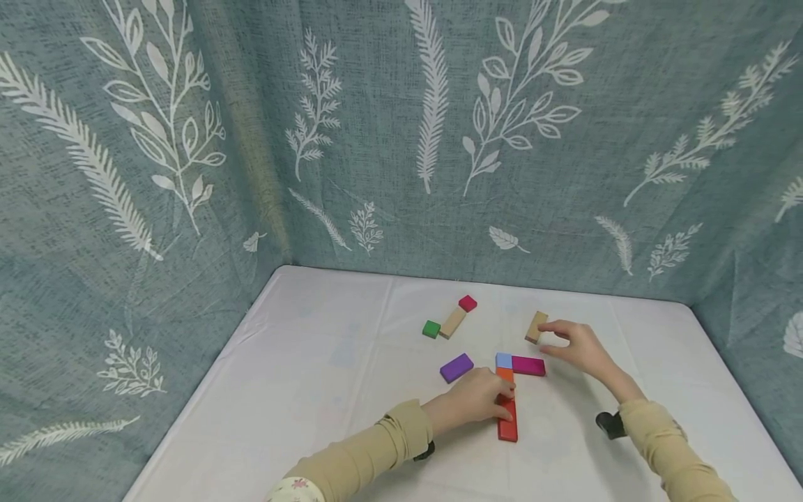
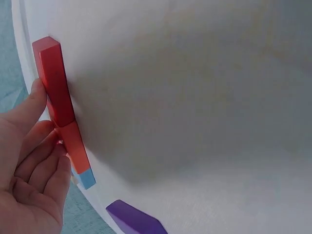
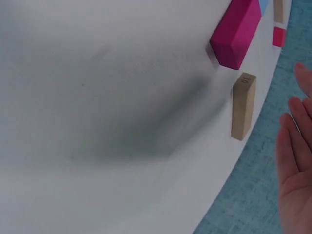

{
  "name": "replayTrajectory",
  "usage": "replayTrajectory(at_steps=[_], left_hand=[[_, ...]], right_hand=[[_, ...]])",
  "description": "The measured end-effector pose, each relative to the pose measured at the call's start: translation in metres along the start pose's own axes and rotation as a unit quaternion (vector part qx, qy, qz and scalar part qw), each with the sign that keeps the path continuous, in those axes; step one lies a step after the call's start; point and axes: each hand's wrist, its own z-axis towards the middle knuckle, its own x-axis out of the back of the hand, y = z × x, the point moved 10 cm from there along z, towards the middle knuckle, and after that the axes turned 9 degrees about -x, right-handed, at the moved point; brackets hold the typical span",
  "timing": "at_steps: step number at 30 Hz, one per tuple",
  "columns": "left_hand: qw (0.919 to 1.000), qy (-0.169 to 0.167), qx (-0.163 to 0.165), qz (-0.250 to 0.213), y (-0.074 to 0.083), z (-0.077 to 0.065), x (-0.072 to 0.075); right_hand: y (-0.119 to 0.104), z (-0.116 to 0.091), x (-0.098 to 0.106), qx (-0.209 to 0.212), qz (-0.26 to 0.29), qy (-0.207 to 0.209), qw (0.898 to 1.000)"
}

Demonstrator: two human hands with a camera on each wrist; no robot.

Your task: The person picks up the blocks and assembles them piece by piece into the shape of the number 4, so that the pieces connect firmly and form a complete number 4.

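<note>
In the head view my left hand (image 1: 478, 396) reaches over a straight row of blocks. Its fingertips rest at a long red block (image 1: 508, 431) and the orange block (image 1: 505, 374) behind it. From the left wrist, the thumb lies along the red block's side and the other fingers bend loosely by the orange one. A light blue block (image 1: 504, 360) tops the row, with a magenta block (image 1: 529, 366) set sideways against it. My right hand (image 1: 580, 347) hovers beside a plain wooden block (image 1: 537, 326); thumb and forefinger are spread, and a gap shows in the right wrist view.
Left of the row lies a purple block (image 1: 456, 368). Farther back, a green block (image 1: 431, 329), another wooden block (image 1: 453, 323) and a small red block (image 1: 467, 303) lie close together. A blue-green leafy curtain (image 1: 389, 209) stands behind the white table (image 1: 339, 335).
</note>
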Motion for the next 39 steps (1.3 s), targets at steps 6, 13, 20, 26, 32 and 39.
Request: replayTrajectory(at_steps=[6,13,20,26,32,39], left_hand=[[0.9995,0.021,0.006,-0.021,-0.002,-0.003,0.003],[0.9988,0.031,0.011,-0.036,-0.004,-0.004,0.003],[0.9988,0.034,0.006,-0.034,-0.004,-0.005,0.004],[0.9986,0.036,0.001,-0.039,-0.004,-0.004,0.003],[0.9985,0.034,0.002,-0.043,-0.005,-0.003,0.001],[0.9984,0.039,-0.005,-0.040,-0.003,-0.004,0.003]], right_hand=[[-0.001,0.005,0.014,0.001,-0.002,0.027,1.000],[-0.001,0.012,0.027,0.010,0.002,0.047,0.999],[0.002,0.018,0.036,-0.006,0.003,0.056,0.998],[0.008,0.021,0.038,-0.026,0.001,0.057,0.998],[0.017,0.023,0.034,-0.048,0.002,0.050,0.998],[0.028,0.024,0.020,-0.068,0.002,0.040,0.997]])
